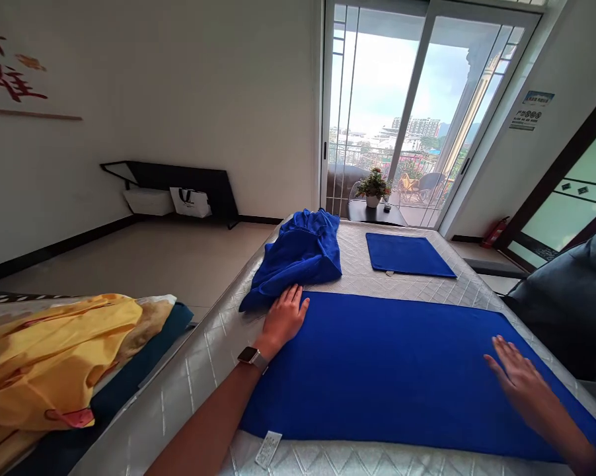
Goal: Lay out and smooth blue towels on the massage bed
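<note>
A blue cloth (392, 377) lies spread flat across the mattress, with a white care label (268, 449) sticking out at its near left corner. My left hand (284, 317), with a watch (249, 356) on the wrist, rests on the cloth's far left corner, fingers stretched out. Its fingertips reach the edge of a crumpled blue cloth pile (302, 248). Over the right end of the flat cloth is my right hand (519, 370), fingers extended and holding nothing; whether it touches the fabric I cannot tell. Farther back lies a folded blue cloth (409, 254).
The quilted mattress (199, 383) carries all the blue cloths. Yellow fabric (65, 357) is heaped at the left. A dark padded seat (570, 297) stands close on the right. Beyond the mattress are a small table (377, 213) with a potted plant (372, 185) and a sliding glass door (427, 99).
</note>
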### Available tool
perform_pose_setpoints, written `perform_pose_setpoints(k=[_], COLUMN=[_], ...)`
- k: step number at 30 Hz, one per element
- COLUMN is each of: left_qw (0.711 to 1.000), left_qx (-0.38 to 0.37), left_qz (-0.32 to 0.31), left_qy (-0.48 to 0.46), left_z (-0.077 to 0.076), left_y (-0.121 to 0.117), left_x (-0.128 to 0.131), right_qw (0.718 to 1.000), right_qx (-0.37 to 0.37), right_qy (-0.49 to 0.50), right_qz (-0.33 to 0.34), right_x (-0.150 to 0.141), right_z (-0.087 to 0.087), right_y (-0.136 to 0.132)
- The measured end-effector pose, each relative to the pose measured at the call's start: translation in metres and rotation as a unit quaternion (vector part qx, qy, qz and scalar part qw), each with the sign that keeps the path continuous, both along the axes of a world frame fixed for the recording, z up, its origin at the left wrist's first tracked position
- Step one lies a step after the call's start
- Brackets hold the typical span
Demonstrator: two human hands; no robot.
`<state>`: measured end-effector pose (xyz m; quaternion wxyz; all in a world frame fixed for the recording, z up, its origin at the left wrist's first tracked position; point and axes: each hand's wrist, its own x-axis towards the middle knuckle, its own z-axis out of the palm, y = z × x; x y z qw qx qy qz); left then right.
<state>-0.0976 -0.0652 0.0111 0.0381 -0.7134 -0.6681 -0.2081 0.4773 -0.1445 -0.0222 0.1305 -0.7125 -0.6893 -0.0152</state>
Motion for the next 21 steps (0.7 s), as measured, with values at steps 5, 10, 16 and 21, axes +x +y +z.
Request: perform_pose_setpoints(k=[5,10,16,21], left_qw=[1.000,1.000,0.999,0.996], left_qx=[0.007,0.001,0.021,0.014], left_qz=[-0.018,-0.015,-0.025,-0.054], left_qy=[-0.018,-0.009,0.032,0.069], left_z=[0.007,0.005,-0.003,-0.012], left_y=[-0.003,-0.005,-0.003,-0.001], left_x=[-0.007,-0.008,-0.011,-0.015], right_qw=[0.978,0.945,0.934,0.935], right_qx=[-0.094,-0.114,-0.112,-0.106], right_qy=[0.026,0.053,0.070,0.079], right_qz=[0.184,0.301,0.331,0.329], right_x=[-0.193,-0.341,-0.426,-0.436], right_z=[0.056,0.076,0.054,0.039], right_y=[0.039,0.065,0.085,0.087])
